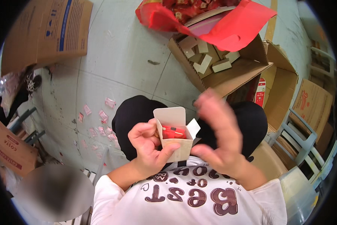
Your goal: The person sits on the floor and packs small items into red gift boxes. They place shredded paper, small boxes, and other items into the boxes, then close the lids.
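My left hand (147, 144) is wrapped round a small white carton (179, 152), holding it upright in front of my shirt. The carton's lid flap stands up at the back and a side flap sticks out to the right. Inside it a red packet (172, 132) shows. Close to the carton's right side is my right hand (221, 138), smeared by motion, its thumb near the carton's wall and its fingers raised. I see nothing held in it.
Ahead, a cardboard box (213, 80) holds several small white cartons (221, 65). Beyond it lies a red bag (168, 18) full of red packets. Small pink-and-white packets (102, 115) are strewn on the floor at left. A large cardboard box (44, 33) stands far left; plastic crates (301, 138) stand right.
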Motion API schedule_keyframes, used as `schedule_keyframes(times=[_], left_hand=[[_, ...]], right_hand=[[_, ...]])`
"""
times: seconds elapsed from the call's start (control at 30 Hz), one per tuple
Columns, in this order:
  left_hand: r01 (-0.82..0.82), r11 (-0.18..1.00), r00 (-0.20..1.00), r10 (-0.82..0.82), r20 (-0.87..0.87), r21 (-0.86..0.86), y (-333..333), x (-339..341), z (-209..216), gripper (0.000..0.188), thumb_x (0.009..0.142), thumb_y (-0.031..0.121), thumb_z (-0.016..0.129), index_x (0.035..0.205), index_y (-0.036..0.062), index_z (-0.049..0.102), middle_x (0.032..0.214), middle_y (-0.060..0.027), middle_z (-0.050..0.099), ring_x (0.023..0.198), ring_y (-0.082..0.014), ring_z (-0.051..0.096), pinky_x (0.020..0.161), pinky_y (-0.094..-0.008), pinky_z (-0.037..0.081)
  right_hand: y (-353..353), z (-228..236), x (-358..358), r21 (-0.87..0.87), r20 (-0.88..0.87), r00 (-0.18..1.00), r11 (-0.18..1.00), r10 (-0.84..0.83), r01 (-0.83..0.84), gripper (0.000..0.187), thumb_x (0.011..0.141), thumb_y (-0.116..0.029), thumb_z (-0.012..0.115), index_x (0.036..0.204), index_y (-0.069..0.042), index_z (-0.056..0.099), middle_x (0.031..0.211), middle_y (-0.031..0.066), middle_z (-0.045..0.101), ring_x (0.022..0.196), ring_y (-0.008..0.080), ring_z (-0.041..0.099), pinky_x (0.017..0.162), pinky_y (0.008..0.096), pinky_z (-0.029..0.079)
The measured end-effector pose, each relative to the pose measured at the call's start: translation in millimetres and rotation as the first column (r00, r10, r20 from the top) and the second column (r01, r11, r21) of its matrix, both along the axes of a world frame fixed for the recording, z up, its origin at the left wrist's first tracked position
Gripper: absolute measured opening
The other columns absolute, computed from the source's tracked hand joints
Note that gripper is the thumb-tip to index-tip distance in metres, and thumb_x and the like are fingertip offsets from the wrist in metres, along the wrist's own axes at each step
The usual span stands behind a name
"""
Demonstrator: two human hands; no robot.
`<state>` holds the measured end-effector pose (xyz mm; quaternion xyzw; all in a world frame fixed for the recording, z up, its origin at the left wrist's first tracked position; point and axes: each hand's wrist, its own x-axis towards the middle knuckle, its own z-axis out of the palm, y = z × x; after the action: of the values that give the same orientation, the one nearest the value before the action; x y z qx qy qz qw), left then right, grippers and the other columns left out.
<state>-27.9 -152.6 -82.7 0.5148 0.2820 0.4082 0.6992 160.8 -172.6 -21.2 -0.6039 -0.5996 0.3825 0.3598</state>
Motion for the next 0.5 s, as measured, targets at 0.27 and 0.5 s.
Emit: schedule_keyframes(times=[0.27,0.5], left_hand=[[0.025,0.972,0.967,-0.083,-0.241,-0.235,-55,-11,8,0.027,0.085,0.003,0.058,0.107,0.0010,0.043,0.108,-0.0145,0.048,0.092,-0.0177,0.056,0.076,-0.0285,0.049],[0.243,0.680,0.950,-0.312,0.028,-0.692,-71,4,-1,0.010,0.092,0.010,0.049,0.096,0.0016,0.050,0.094,-0.0029,0.055,0.082,-0.0059,0.052,0.072,-0.0215,0.045]], right_hand=[[-53,-42,-15,-0.194,-0.403,0.913,0.968,0.069,-0.159,0.043,0.079,-0.006,0.066,0.118,0.003,0.053,0.109,0.0179,0.057,0.088,0.0219,0.061,0.077,0.0272,0.049],[-86,-41,2,-0.395,-0.423,0.899,0.916,-0.113,-0.071,0.020,0.075,0.004,0.066,0.095,0.003,0.065,0.111,0.0183,0.058,0.088,0.0205,0.061,0.076,0.0282,0.051]])
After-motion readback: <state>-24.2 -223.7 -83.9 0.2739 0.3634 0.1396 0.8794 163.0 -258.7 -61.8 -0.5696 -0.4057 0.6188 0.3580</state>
